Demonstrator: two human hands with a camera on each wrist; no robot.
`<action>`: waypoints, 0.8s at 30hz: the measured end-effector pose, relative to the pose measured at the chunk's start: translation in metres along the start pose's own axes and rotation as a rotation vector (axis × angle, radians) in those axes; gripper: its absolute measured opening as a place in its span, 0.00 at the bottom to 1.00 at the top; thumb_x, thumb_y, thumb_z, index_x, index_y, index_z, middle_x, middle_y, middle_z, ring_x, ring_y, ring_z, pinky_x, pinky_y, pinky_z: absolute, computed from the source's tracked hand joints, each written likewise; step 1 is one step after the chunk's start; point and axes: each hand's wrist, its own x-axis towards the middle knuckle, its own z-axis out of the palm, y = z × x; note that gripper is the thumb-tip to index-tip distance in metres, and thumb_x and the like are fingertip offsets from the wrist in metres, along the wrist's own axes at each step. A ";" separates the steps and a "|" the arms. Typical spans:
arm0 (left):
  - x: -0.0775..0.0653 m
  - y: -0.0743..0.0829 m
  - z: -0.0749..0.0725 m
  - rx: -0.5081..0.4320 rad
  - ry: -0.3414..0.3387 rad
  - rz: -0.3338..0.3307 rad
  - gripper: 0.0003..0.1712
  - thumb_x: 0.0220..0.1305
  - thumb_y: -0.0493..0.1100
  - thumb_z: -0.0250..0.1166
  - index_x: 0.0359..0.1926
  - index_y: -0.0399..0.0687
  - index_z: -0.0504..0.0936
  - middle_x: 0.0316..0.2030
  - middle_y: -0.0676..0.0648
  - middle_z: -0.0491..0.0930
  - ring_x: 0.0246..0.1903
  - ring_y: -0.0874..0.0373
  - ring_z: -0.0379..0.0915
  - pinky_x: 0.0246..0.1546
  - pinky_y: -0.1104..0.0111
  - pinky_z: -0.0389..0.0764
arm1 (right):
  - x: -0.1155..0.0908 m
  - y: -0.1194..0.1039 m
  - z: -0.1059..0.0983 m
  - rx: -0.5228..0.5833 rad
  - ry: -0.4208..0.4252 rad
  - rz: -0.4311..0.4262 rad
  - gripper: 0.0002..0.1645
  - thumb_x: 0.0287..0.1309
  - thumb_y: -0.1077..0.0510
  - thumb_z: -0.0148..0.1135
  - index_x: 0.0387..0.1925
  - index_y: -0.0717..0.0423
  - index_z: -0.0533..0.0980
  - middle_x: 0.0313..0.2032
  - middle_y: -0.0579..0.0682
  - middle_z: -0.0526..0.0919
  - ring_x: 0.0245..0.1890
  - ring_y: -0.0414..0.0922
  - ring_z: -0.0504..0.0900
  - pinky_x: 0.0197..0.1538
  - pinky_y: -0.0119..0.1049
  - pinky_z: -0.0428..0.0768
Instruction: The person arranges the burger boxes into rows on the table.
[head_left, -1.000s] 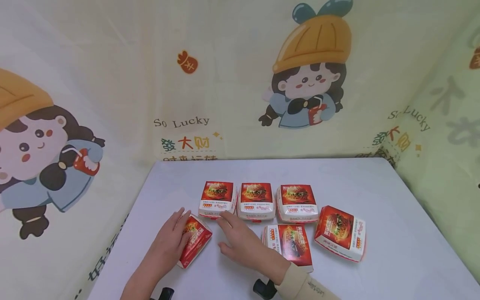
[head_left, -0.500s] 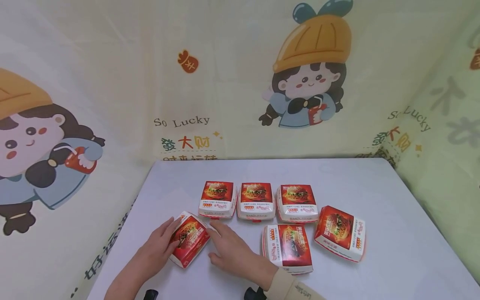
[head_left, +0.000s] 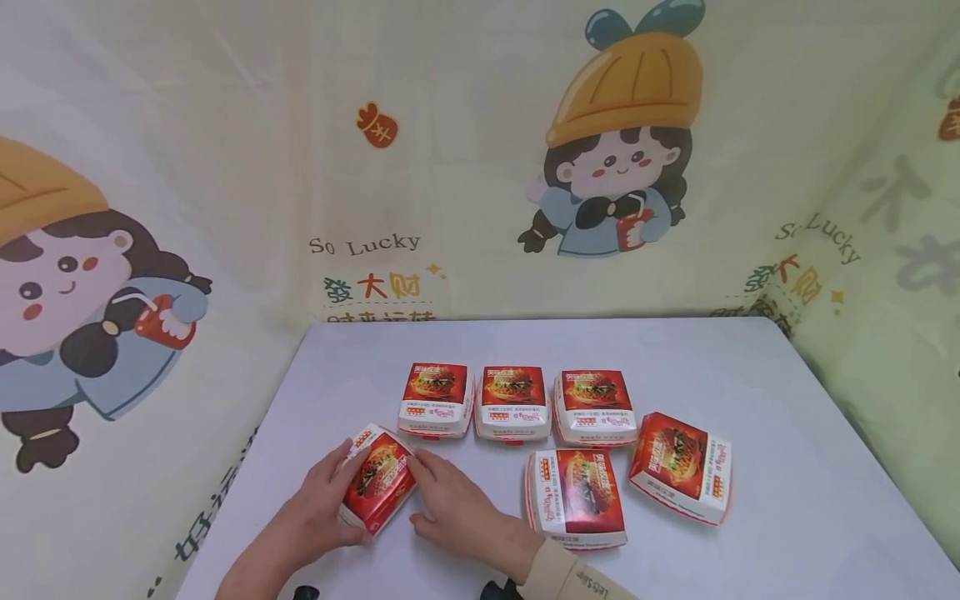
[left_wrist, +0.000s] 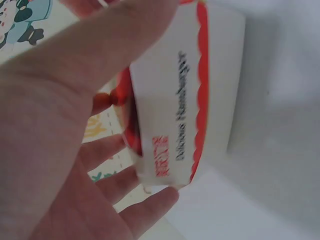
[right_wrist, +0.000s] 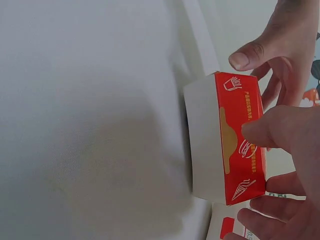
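A red-and-white hamburger box (head_left: pixel 382 475) lies turned at an angle on the table's left part. My left hand (head_left: pixel 318 508) grips its left side, thumb at the near corner and fingers over the far side. In the left wrist view the box's white side (left_wrist: pixel 167 110) shows lettering between thumb and fingers. From the right, my right hand (head_left: pixel 465 504) reaches to the box, its extended index finger at the right corner. The right wrist view has the right thumb (right_wrist: pixel 265 131) overlapping the red side of the box, fingers loosely spread.
Three matching boxes stand in a row behind: left (head_left: pixel 435 400), middle (head_left: pixel 513 404) and right (head_left: pixel 595 407). One more box (head_left: pixel 577 496) sits in front of the row, and another box (head_left: pixel 678 467) lies angled at the right. A printed curtain (head_left: pixel 465 167) surrounds the white table (head_left: pixel 795 517).
The hamburger box has shifted slightly left and turned its printed top upward. Both hands moved left and nearer with it; my left thumb has gone from its top to the near corner.
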 end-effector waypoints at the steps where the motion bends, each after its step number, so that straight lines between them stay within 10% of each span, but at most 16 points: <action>1: 0.000 0.001 0.001 0.018 0.013 0.006 0.61 0.37 0.53 0.84 0.73 0.50 0.63 0.74 0.37 0.55 0.70 0.36 0.54 0.51 0.45 0.82 | 0.000 0.000 0.000 0.001 0.000 0.000 0.47 0.62 0.48 0.67 0.75 0.54 0.56 0.75 0.51 0.59 0.74 0.46 0.62 0.71 0.41 0.71; 24: -0.008 0.043 0.012 0.072 0.036 -0.043 0.56 0.44 0.64 0.76 0.71 0.46 0.66 0.72 0.38 0.59 0.65 0.35 0.59 0.44 0.45 0.85 | -0.008 0.008 -0.009 0.061 -0.015 0.053 0.55 0.51 0.40 0.74 0.75 0.47 0.57 0.75 0.52 0.57 0.72 0.51 0.65 0.64 0.45 0.78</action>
